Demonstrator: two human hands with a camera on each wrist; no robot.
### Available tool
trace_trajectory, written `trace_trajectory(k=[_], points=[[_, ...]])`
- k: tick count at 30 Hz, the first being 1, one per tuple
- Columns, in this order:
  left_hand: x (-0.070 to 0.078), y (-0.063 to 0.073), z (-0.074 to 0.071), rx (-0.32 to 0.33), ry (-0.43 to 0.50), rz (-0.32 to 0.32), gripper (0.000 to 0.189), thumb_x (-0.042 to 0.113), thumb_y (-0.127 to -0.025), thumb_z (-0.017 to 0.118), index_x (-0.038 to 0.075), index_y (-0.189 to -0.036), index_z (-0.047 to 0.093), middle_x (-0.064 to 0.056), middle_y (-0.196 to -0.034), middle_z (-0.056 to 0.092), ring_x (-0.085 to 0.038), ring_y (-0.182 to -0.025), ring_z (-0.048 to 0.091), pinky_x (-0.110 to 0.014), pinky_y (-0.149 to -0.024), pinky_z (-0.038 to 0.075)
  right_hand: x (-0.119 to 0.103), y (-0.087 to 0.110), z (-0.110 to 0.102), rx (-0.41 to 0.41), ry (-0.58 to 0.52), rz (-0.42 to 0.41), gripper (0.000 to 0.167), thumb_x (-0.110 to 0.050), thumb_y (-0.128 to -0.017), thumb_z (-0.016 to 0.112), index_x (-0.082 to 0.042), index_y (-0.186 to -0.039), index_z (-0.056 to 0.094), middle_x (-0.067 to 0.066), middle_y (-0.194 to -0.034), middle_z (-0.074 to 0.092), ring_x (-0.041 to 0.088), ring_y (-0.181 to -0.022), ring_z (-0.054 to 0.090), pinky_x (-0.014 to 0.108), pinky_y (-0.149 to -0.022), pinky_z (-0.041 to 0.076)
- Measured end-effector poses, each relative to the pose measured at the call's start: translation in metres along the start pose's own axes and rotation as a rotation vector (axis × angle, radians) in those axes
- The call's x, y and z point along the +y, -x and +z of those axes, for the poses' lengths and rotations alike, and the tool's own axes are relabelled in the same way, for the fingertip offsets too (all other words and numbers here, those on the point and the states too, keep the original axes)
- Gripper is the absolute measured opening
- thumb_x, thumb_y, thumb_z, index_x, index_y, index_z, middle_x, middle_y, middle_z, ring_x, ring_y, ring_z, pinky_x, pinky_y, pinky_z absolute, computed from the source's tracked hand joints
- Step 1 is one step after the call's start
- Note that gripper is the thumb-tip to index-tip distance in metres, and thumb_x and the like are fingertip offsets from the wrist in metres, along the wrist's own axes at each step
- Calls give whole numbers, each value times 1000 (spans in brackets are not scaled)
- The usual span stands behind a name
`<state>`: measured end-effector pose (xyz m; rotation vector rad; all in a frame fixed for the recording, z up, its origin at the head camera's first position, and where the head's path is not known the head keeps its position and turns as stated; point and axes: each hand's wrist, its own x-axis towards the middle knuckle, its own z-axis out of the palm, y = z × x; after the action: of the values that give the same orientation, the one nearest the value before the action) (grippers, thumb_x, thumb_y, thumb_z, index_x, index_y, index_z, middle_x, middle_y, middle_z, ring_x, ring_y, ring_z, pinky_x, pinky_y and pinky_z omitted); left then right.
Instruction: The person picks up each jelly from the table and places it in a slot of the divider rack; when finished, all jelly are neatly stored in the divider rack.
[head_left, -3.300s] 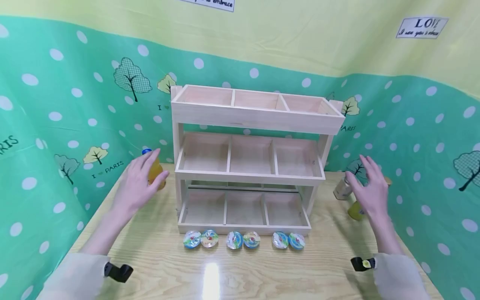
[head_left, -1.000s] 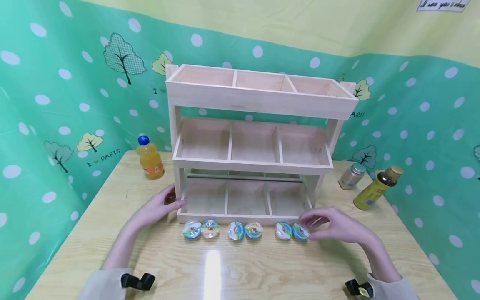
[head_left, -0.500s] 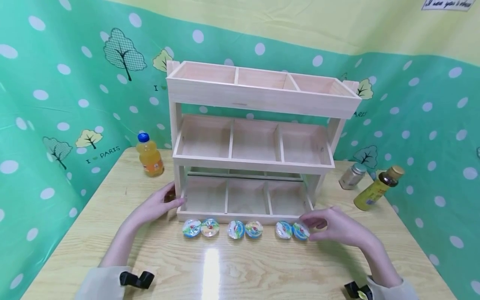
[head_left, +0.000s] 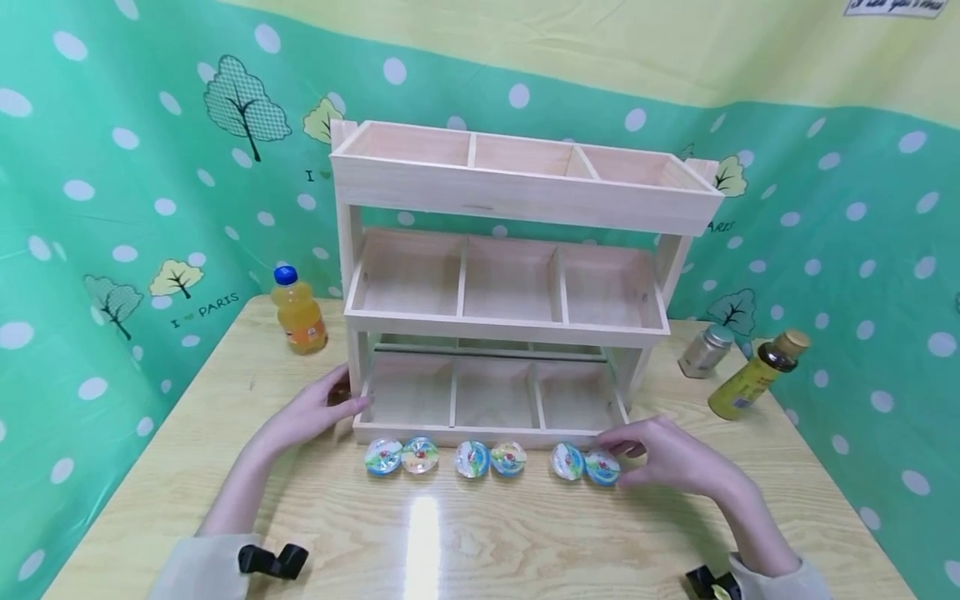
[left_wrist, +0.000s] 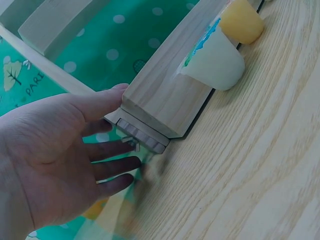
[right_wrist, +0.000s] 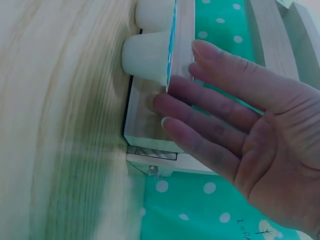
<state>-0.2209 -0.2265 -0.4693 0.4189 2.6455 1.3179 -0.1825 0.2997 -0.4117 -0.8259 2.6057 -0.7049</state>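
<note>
Small jelly cups with printed film lids stand along the front of a three-tier wooden shelf (head_left: 487, 321). At its lower left end is my left hand (head_left: 311, 412), the thumb at the tray's front corner and the other fingers extended past the end, as the left wrist view shows. My right hand (head_left: 667, 454) is loosely bent beside the rightmost jelly cup (head_left: 602, 467), thumb and fingertips close to its lid. Fingertips (right_wrist: 172, 125) overlap the tray front in the right wrist view. Beside that cup stands another jelly cup (head_left: 567, 461).
An orange drink bottle (head_left: 302, 317) with a blue cap stands left of the shelf. On the right are a small jar (head_left: 705, 354) with a greenish lid and a yellow-green bottle (head_left: 742, 387). A polka-dot curtain (head_left: 127, 192) surrounds the wooden table (head_left: 495, 542).
Both hands have come down from beside the shelf to its lower front ends. In the last half second the rightmost jelly cup has shifted slightly toward me; the left hand has stayed put.
</note>
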Motion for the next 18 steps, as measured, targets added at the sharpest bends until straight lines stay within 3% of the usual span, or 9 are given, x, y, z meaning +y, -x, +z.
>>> trace_trajectory(k=[10, 18], points=[[0, 2, 0, 12, 3, 9, 79, 32, -103, 62, 5, -164, 20, -29, -159, 40, -50, -138, 50, -65, -112, 45, -1, -5, 8, -5, 29, 27, 60, -12, -73, 86, -20, -131, 71, 3, -130, 74, 21, -113, 73, 42, -94, 62], [0, 3, 2, 20, 13, 18, 78, 30, -102, 63, 6, -164, 21, -29, -156, 44, -47, -133, 55, -64, -110, 48, -1, -8, 14, -15, 38, 27, 58, -11, -70, 87, -19, -126, 74, 3, -128, 75, 18, -110, 73, 32, -91, 61]])
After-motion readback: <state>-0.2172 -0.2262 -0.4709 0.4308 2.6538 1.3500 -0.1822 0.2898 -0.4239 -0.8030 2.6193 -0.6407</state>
